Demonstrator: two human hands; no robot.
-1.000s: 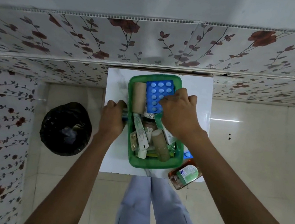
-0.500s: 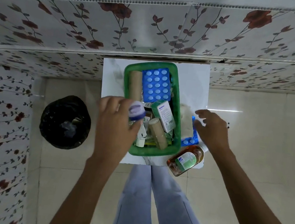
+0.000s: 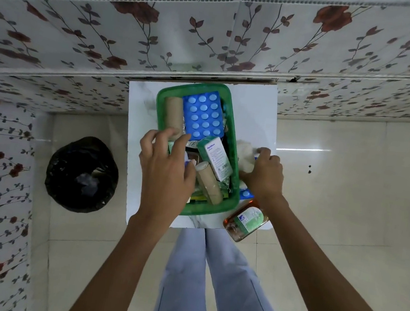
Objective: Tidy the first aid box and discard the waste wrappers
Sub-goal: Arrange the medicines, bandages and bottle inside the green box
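The green first aid box stands on a small white table. Inside lie a blue blister pack, two tan bandage rolls and a green-and-white medicine carton. My left hand hovers over the box's left half, fingers curled down around a small jar with a pale blue lid, mostly hidden. My right hand is just right of the box, fingers closed on a white cotton wad.
A brown antiseptic bottle lies at the table's front right corner, and another blue blister pack peeks out beneath my right wrist. On the floor to the left stands a bin with a black liner. Flowered wall panels stand behind.
My right hand left the box and moved onto the cotton wad beside it. My left hand brought the small jar from the box's left side down into the box.
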